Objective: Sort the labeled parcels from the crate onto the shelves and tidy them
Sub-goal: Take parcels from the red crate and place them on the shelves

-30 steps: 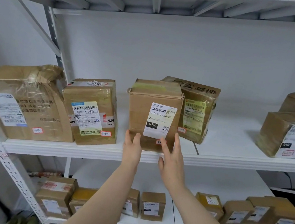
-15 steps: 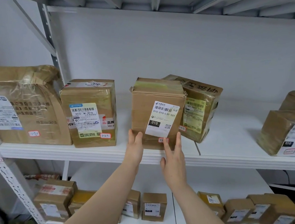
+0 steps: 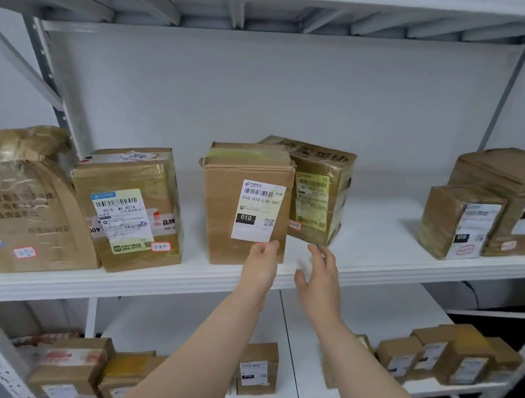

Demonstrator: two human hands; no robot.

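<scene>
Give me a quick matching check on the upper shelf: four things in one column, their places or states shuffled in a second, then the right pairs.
Things:
1. parcel labelled 010-010-L30-551
2. parcel with the 3-2-2 sticker
3. parcel with the yellow-green label
4. right hand

Places or states:
A. open, fingers spread, in front of the shelf edge
B. stands beside the large taped parcel at the far left
C. left hand touches its lower front corner
D. partly behind parcel 1, to its right

Pairs: 1-C, 2-B, 3-D, 4-A.
</scene>
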